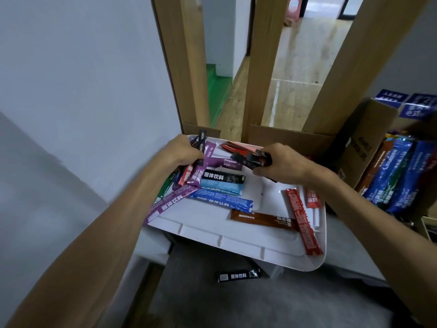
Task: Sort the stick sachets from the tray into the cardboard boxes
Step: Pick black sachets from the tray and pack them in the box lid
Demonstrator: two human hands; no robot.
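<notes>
Left hand (183, 150) clamps a fan of sachets over the far-left corner of the white tray (236, 245), long axes splaying away from the palm. Right hand (279, 165) grips dark sachets (254, 158), ends pointing left. Cardboard box (369, 147) stands right. Red sachet (303, 221) lies lengthwise below the right wrist.

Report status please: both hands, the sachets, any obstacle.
Left hand grip shut on sachets. Right hand grip shut on dark sachets. Many left on tray. One black sachet on floor.
</notes>
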